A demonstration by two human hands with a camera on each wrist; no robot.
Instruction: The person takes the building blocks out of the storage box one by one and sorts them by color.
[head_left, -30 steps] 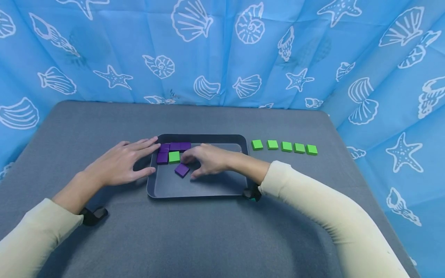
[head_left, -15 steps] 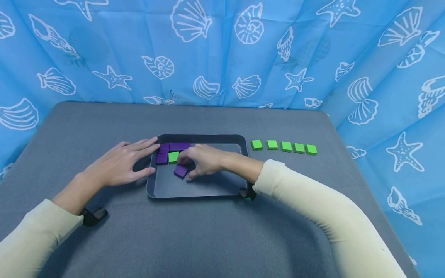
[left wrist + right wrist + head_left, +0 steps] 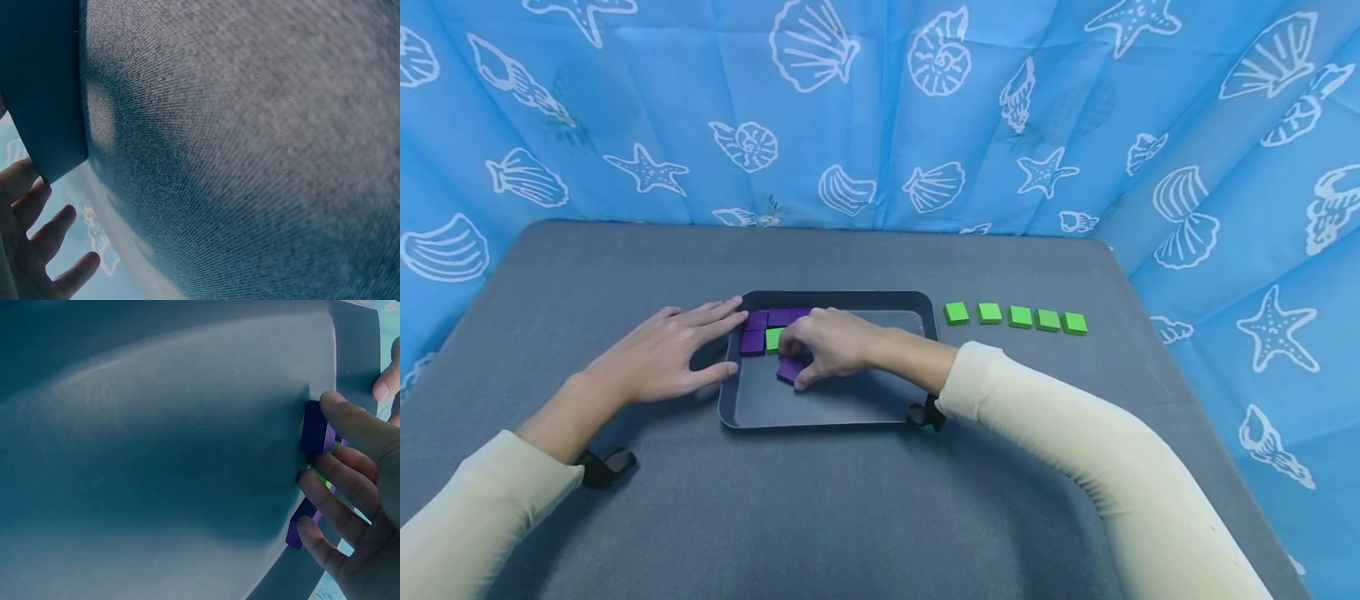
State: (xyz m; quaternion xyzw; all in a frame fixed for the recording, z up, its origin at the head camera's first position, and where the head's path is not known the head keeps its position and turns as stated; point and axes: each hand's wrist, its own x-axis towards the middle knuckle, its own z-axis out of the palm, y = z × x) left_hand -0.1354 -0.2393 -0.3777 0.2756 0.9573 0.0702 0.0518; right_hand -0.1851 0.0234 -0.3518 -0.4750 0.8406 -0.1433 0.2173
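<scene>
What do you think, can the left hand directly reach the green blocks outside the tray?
Probably not: the right hand and forearm lie between the left hand and those green blocks.

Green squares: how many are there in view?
6. One green square is in the tray, partly covered by the right hand; five green squares sit in a row on the table, right of the tray. The hand may hide more.

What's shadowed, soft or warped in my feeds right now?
Head view: tray and green tiles fairly crisp, soft shadow below the left hand. Left wrist: gray cloth blurs toward the upper right. Right wrist: tray edges look bowed, dark shadow across its floor, right hand dim.
</scene>
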